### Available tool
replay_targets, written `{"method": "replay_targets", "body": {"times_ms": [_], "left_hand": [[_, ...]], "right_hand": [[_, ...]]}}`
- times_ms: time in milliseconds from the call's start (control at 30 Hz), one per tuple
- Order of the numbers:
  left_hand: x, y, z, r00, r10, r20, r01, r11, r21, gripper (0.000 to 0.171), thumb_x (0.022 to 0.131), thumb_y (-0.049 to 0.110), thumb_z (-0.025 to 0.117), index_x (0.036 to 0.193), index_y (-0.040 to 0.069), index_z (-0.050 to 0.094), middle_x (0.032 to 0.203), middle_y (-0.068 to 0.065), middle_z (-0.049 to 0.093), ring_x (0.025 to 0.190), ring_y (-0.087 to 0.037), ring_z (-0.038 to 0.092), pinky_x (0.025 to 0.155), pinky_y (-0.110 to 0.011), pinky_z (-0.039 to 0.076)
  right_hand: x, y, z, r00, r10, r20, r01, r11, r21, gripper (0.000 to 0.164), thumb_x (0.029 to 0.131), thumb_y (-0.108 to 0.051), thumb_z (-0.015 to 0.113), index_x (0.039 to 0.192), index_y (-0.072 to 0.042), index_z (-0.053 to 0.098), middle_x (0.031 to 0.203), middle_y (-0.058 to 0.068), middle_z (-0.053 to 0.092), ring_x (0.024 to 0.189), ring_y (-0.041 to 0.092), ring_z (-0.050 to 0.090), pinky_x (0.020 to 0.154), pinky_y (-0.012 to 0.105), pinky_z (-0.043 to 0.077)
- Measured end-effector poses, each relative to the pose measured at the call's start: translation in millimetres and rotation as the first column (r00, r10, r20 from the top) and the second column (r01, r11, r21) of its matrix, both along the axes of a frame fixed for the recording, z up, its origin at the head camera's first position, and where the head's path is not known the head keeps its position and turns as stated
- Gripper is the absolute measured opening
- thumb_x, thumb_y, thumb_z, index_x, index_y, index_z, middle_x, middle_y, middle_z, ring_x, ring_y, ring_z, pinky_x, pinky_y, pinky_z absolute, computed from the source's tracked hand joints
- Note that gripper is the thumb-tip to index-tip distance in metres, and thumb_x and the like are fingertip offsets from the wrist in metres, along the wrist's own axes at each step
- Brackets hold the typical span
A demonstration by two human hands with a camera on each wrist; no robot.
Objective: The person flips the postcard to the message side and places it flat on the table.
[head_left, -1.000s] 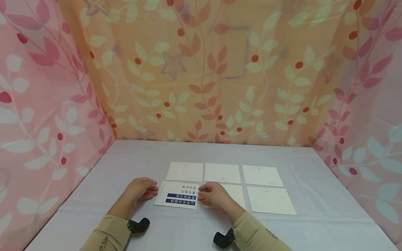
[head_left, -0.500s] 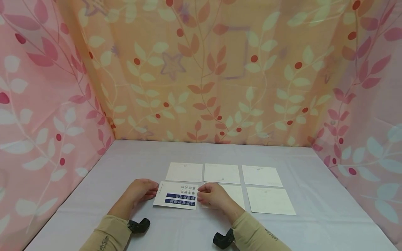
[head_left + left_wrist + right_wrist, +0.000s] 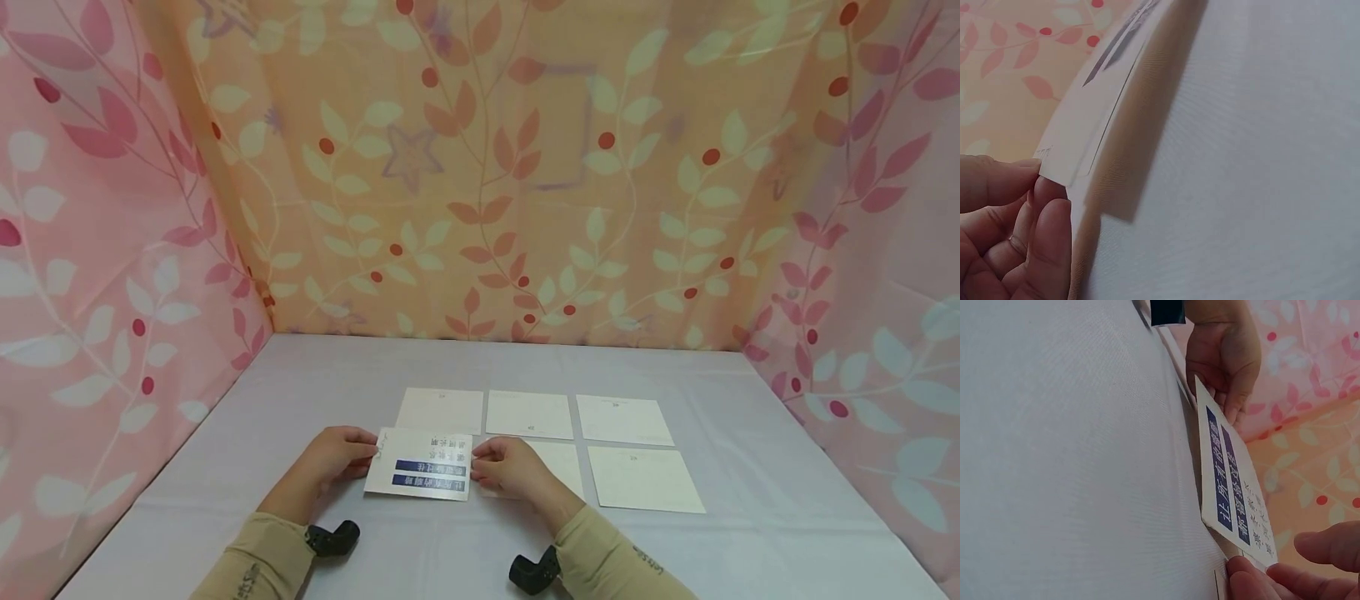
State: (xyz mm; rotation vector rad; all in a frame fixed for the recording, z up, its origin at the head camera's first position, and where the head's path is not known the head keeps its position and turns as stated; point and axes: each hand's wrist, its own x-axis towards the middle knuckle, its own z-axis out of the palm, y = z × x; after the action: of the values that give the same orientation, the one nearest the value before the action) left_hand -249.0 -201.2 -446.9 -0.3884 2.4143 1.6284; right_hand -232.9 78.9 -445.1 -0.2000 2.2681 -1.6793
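A white card (image 3: 420, 465) printed with dark characters and two blue bands tilts up off the table, its near edge above the cloth in the left wrist view. My left hand (image 3: 333, 462) pinches its left edge between thumb and fingers (image 3: 1032, 187). At the card's opposite edge is my right hand (image 3: 525, 475). In the right wrist view its fingertips (image 3: 1247, 572) touch the card's corner from below, while the thumb (image 3: 1322, 544) stands apart from the card. The right hand partly covers another pale card (image 3: 561, 462) lying on the table.
Several pale cards lie flat, face marks small: the far row holds a left card (image 3: 442, 408), a middle card (image 3: 529, 414) and a right card (image 3: 624, 419). A near right card (image 3: 645, 479) lies beyond my right hand. Patterned curtains (image 3: 480, 208) enclose the white table (image 3: 225, 442).
The printed card has risen from the table, its far edge lifting and overlapping the far left card in view. My left fingers have closed on its edge; the right hand has barely moved.
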Motion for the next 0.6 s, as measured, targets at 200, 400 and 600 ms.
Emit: {"method": "replay_targets", "body": {"times_ms": [200,400,600], "left_hand": [[0.8,-2.7,0.8,1.0,-0.006,0.009,0.006,1.0,0.008,0.016,0.085,0.009,0.062,0.099,0.003,0.064,0.086,-0.008,0.063,0.07,-0.018,0.057,0.063,-0.028,0.052],[1.3,-0.4,2.4,1.0,-0.007,0.003,0.007,0.999,0.032,0.014,0.086,0.009,0.061,0.098,0.003,0.062,0.086,-0.009,0.062,0.071,-0.019,0.057,0.064,-0.028,0.053],[0.2,4.3,4.3,1.0,-0.01,-0.003,0.01,0.999,0.045,0.012,0.087,0.009,0.06,0.096,0.003,0.062,0.085,-0.009,0.062,0.071,-0.018,0.057,0.064,-0.028,0.053]], "right_hand": [[-0.7,0.2,-0.8,1.0,0.003,0.003,-0.003,1.0,0.008,0.024,0.083,-0.003,0.061,0.106,0.005,0.06,0.083,0.008,0.064,0.075,0.016,0.064,0.064,0.028,0.054],[-1.5,-0.3,-1.2,1.0,0.016,0.011,-0.016,1.0,0.02,0.028,0.083,-0.003,0.061,0.11,0.004,0.059,0.084,0.008,0.065,0.072,0.016,0.064,0.062,0.028,0.053],[-5.1,1.7,1.4,0.998,0.026,-0.053,-0.022,0.997,0.07,0.014,0.084,-0.006,0.061,0.097,-0.002,0.064,0.078,0.005,0.065,0.067,0.016,0.062,0.061,0.03,0.054]]}}
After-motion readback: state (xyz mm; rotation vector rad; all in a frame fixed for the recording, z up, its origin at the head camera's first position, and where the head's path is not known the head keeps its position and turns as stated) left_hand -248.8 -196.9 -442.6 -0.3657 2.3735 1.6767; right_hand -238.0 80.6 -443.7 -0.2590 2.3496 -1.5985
